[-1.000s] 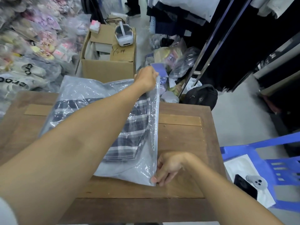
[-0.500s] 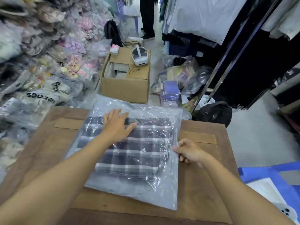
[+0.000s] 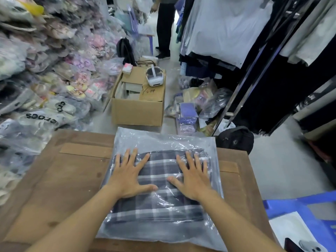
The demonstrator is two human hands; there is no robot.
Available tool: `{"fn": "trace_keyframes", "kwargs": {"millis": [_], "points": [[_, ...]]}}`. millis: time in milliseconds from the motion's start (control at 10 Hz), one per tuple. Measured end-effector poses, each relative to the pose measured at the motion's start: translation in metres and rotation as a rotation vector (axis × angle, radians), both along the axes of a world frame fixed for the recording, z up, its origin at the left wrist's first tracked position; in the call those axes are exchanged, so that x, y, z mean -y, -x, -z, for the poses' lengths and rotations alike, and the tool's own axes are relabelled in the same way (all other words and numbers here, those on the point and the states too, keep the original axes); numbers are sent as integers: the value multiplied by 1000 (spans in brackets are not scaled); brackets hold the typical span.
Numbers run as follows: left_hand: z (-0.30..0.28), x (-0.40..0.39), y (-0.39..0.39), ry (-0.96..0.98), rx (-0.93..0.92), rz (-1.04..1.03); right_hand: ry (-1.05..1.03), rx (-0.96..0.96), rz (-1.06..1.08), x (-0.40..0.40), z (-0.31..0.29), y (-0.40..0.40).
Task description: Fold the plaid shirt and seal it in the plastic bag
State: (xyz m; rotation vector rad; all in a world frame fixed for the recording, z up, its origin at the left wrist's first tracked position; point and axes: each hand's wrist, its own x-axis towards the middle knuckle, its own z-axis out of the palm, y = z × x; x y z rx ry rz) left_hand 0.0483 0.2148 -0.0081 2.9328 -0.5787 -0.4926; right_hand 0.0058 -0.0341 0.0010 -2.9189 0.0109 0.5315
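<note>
your left hand (image 3: pixel 129 176) and right hand (image 3: pixel 193 176) lie flat and spread, fingers open, gripping nothing, pressing on the plastic bag (image 3: pixel 163 142). the plaid shirt (image 3: pixel 160 204) sits folded inside it, right under your palms, so folding and bagging look done. whether the seal is fully closed you cannot tell from here; check it. under your hands is a brown wooden bench (image 3: pixel 60 175). beyond your fingertips stands a cardboard box (image 3: pixel 138 113); left of your left hand, heaps of bagged goods (image 3: pixel 45 73).
</note>
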Motion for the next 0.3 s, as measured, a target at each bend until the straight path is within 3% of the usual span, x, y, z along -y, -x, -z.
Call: {"fn": "trace_keyframes", "kwargs": {"millis": [100, 200, 300], "points": [[1, -3, 1, 10, -11, 3, 55, 6, -11, -5, 11, 3], [-6, -3, -2, 45, -78, -50, -21, -48, 23, 2, -4, -1], [-34, 0, -2, 287, -90, -212, -248, 6, 178, 6, -28, -10]]}}
